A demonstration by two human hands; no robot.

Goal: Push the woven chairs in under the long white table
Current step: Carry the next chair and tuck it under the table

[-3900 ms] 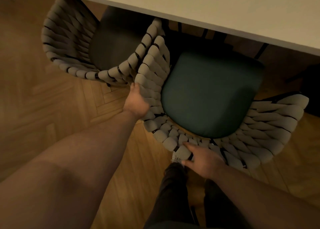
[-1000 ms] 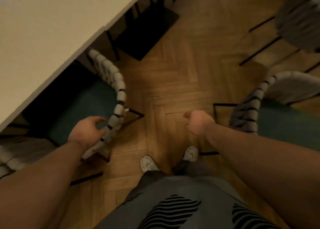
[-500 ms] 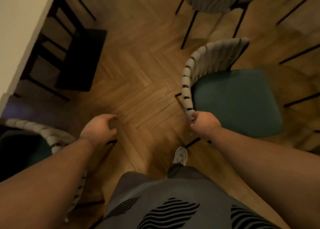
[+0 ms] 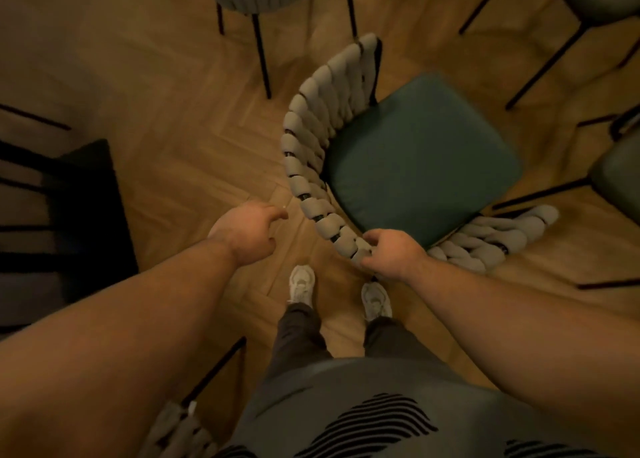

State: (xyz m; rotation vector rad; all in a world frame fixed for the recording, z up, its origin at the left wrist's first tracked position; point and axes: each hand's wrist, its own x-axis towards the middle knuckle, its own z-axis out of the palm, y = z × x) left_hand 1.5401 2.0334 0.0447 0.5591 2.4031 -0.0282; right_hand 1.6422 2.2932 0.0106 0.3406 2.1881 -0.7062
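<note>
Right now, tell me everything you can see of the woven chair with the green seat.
The woven chair stands upright on the wooden floor. Thick grey bands wrap a curved black-framed backrest around a padded dark green seat. The right hand grips the backrest's top rail; the left hand hovers clear.

No writing, brand, number or sign can be read anywhere in the view. A small white tag [image 4: 192,405] sits on the woven chair [image 4: 180,433] at the lower left of the frame, too small and blurred to read.
</note>
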